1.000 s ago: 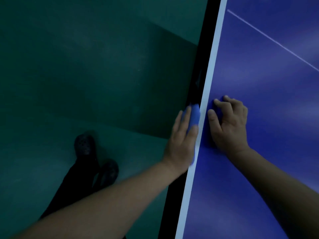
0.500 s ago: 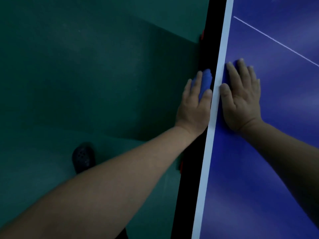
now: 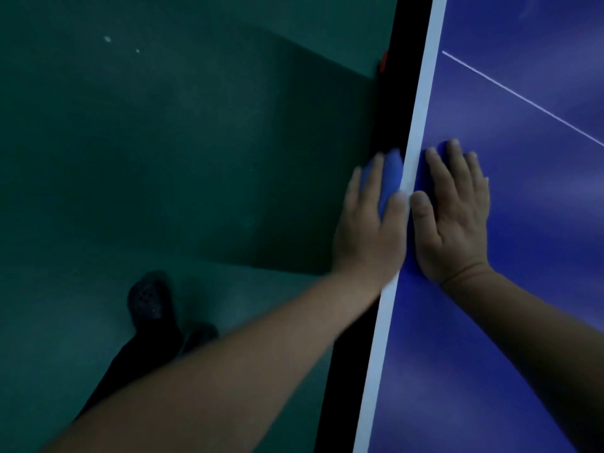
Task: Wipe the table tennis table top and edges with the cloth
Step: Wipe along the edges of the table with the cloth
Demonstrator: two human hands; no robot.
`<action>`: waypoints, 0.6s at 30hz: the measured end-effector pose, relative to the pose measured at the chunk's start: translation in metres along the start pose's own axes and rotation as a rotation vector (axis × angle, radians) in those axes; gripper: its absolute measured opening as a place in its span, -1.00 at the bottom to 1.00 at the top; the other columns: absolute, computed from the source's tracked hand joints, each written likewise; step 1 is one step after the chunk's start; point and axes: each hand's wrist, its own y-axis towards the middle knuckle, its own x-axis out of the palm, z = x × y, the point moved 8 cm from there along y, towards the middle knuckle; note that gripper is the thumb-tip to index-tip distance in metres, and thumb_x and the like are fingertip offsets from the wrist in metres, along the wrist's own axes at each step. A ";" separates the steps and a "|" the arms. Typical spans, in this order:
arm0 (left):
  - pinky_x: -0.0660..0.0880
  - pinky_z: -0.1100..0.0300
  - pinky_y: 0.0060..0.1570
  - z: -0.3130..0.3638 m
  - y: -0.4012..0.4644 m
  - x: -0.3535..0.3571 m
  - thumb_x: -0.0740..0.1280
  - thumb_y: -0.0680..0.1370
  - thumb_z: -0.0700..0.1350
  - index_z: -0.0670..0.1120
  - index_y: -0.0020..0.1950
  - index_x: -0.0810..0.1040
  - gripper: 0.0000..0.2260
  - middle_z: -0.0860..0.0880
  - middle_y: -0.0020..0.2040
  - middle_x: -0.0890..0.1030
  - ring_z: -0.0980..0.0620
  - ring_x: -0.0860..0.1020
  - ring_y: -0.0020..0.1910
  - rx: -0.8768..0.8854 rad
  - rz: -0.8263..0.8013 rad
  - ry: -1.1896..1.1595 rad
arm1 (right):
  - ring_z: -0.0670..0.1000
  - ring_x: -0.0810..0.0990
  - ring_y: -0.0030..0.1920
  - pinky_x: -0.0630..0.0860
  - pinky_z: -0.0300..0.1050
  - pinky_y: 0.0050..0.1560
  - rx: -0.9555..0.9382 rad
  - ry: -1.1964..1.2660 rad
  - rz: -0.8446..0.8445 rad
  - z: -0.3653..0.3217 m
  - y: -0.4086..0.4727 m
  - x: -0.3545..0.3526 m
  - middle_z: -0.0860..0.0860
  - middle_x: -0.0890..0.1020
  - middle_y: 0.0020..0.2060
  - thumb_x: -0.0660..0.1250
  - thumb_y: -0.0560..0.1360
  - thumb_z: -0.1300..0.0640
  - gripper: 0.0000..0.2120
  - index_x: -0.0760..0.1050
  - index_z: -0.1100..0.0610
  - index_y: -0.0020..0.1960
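Two bare hands work along the side of a blue table tennis table [image 3: 523, 289], one on each side of its white edge line [image 3: 421, 103]. Over the dark side edge, the left hand [image 3: 369, 230] presses a blue cloth [image 3: 390, 178] against the table's flank; its fingers lie nearly straight and close together on the cloth, which bulges out past the fingertips and beside the thumb. Just across the white line, the right hand [image 3: 454, 220] lies flat on the playing surface, fingers extended and slightly spread, with blue cloth showing beyond their tips and below the wrist. Both thumbs nearly meet at the line. Below the left forearm, dark shoes [image 3: 150, 299] stand on the green floor [image 3: 163, 158].
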 end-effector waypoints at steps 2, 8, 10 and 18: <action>-0.07 0.43 0.35 0.018 0.040 0.000 0.05 0.58 0.14 0.11 0.64 0.13 -0.40 0.06 0.65 0.12 0.20 0.07 0.58 0.024 0.011 -0.020 | 0.11 -0.02 0.63 -0.08 0.24 0.58 0.000 0.004 -0.006 0.000 0.000 0.001 0.00 0.10 0.63 -0.02 0.63 -0.18 -0.41 0.14 -0.02 0.62; 0.00 0.29 0.54 -0.013 -0.069 -0.008 0.00 0.69 0.15 -0.02 0.64 0.14 -0.47 0.07 0.65 0.12 0.17 0.04 0.61 0.175 -0.043 -0.024 | 0.14 0.00 0.62 -0.06 0.27 0.56 -0.004 0.011 0.013 -0.001 0.000 0.000 0.02 0.13 0.62 0.01 0.63 -0.15 -0.42 0.17 0.01 0.61; 0.03 0.32 0.52 -0.033 -0.107 -0.009 -0.03 0.66 0.27 0.10 0.62 0.11 -0.45 0.13 0.65 0.07 0.22 0.03 0.60 0.077 -0.067 -0.038 | 0.13 -0.01 0.63 -0.08 0.26 0.57 -0.007 0.009 0.005 -0.001 -0.001 0.000 0.02 0.13 0.62 0.01 0.64 -0.15 -0.43 0.17 0.01 0.61; -0.11 0.57 0.35 0.009 0.050 -0.004 0.08 0.69 0.00 -0.04 0.63 0.17 -0.51 0.02 0.64 0.17 0.10 0.07 0.60 0.063 -0.034 -0.028 | 0.13 -0.01 0.63 -0.08 0.24 0.57 -0.008 0.004 0.008 0.000 -0.001 0.000 0.03 0.12 0.62 0.01 0.64 -0.15 -0.42 0.18 0.03 0.61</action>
